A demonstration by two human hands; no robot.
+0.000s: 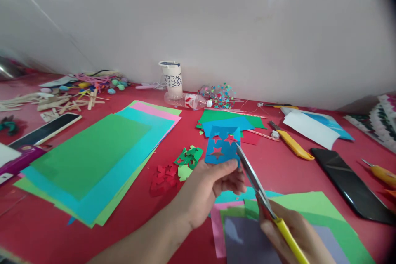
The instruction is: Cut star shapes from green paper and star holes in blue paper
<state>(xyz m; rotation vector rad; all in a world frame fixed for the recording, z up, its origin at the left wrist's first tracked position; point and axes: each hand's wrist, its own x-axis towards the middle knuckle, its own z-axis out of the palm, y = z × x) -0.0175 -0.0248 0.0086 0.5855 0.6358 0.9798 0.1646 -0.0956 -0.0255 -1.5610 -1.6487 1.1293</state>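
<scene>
My left hand (213, 187) pinches the lower edge of a small blue paper (212, 148) that has several star-shaped holes cut through it. In my right hand (287, 227) is a pair of scissors (256, 183) with a yellow handle, its blades pointing up and left. The blade tips meet the right edge of the blue paper; whether they bite into it I cannot tell. Below both hands lies a stack of coloured sheets (250, 235). Red paper scraps (163, 177) and green paper scraps (189, 156) with star cut-outs lie left of the blue paper.
A large stack of coloured paper (93, 152) covers the left. Behind stand a white cup (173, 80), a plastic bottle (190, 101) and a clear container with stars (221, 95). A yellow utility knife (293, 144) and a black phone (349, 181) lie right. Craft sticks (71, 105) sit far left.
</scene>
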